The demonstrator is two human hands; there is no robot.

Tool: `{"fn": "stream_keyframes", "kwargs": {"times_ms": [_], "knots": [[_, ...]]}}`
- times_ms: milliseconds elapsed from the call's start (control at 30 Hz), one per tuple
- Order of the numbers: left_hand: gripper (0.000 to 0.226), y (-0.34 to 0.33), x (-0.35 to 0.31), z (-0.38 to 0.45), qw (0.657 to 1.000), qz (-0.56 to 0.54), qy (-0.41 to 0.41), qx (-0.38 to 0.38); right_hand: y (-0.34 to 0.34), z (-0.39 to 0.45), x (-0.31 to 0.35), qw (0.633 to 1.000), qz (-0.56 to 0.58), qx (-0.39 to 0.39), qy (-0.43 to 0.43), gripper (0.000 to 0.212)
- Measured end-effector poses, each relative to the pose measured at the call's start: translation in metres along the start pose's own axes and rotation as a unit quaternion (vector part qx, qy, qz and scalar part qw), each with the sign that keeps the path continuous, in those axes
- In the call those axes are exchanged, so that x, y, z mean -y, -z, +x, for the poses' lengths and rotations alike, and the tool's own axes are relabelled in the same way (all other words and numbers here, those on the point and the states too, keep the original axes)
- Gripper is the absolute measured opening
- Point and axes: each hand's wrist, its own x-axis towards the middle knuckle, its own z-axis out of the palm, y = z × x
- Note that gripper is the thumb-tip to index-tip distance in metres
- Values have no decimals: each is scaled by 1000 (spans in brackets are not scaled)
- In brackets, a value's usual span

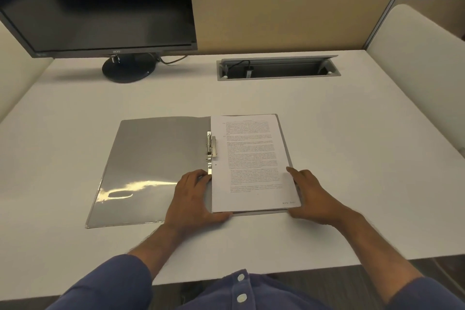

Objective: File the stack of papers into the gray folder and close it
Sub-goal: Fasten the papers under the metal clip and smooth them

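Observation:
The gray folder (151,163) lies open on the white desk, its left cover flat and glossy. A metal clip mechanism (210,148) runs along the spine. The stack of printed papers (251,161) rests on the folder's right half, its left edge against the clip. My left hand (193,199) holds the stack's lower left corner, fingers at the spine. My right hand (312,196) grips the stack's lower right edge, thumb on top of the page.
A black monitor (95,5) on a round stand (128,69) stands at the back left. A cable tray opening (276,68) is set into the desk (352,158) behind the folder. Beige partitions enclose the desk at the back and sides.

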Motion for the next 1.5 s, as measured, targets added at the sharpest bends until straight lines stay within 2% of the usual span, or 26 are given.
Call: {"fn": "stream_keyframes", "kwargs": {"times_ms": [900,1267,1367,1500], "knots": [[100,-2,1,0,1000,-6,3,-3,-1,9,-7,1000,5,-16,12,105],[100,-3,2,1,1000,-10,-1,-4,3,13,-12,1000,1,6,17,107],[99,-2,2,1,1000,-12,-4,-10,14,21,-6,1000,6,-25,4,101],[99,-2,1,1,1000,-7,-4,-9,11,43,8,990,-43,-132,4,86]]}}
